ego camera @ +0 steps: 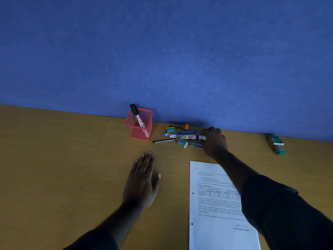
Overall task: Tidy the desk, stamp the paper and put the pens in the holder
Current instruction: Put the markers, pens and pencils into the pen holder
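A red mesh pen holder [134, 127] stands at the back of the desk with one black-capped marker [138, 117] leaning in it. To its right lies a heap of pens. My right hand [214, 141] is closed on the cap end of a white whiteboard marker [185, 137] in that heap. A blue pen [180, 132], a thin black pen [164, 141], two erasers [170, 130] [182, 143] and an orange-capped tube [180, 125] lie around it. My left hand [142, 179] rests flat on the desk, holding nothing. A printed paper [212, 204] lies at the front right, partly under my right arm. A teal stamp [275, 144] lies far right.
A blue partition wall [162, 51] runs along the back edge of the wooden desk [54, 159]. The pen holder and the heap sit close against it. The stamp lies on its side near the wall.
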Demonstrator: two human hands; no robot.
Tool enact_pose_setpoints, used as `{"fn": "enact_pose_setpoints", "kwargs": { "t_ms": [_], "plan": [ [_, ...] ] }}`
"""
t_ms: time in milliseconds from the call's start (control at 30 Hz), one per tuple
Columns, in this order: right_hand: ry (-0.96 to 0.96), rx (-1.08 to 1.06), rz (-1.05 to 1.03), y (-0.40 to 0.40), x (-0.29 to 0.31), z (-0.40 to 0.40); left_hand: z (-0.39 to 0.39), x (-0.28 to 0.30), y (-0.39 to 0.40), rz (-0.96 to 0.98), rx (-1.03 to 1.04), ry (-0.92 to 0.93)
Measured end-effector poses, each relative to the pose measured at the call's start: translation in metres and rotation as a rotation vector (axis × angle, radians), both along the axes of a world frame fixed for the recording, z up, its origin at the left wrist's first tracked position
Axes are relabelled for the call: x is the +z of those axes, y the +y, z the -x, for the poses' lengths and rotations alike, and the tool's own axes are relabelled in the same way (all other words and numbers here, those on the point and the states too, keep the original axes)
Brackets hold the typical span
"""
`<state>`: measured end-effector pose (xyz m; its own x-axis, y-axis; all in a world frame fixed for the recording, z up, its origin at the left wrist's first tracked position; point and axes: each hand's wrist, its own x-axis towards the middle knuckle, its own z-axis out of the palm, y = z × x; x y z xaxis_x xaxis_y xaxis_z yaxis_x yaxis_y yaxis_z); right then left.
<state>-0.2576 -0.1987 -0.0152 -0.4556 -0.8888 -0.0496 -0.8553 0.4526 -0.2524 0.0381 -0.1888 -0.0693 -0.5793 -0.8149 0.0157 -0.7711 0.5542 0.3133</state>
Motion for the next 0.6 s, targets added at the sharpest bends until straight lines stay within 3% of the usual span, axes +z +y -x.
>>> {"fn": "enact_pose_setpoints", "kwargs": {
  "t_ms": [100, 267, 500, 600],
  "plan": [
    [-0.088, 0.083, 0.062, 0.001, 0.014, 0.001, -0.001, 0.002, 0.001, 0.004, -0.004, 0.003],
    [-0.334, 0.213, 0.382, -0.002, 0.053, -0.017, 0.000, 0.002, 0.000, 0.019, -0.007, -0.003],
    [-0.576, 0.115, 0.847, -0.033, 0.106, -0.058, 0.000, 0.001, 0.001, 0.014, -0.004, 0.001],
    [-0.690, 0.123, 0.903, -0.058, 0.116, -0.079, 0.000, 0.001, 0.001, 0.014, -0.002, 0.006]
  ]
}}
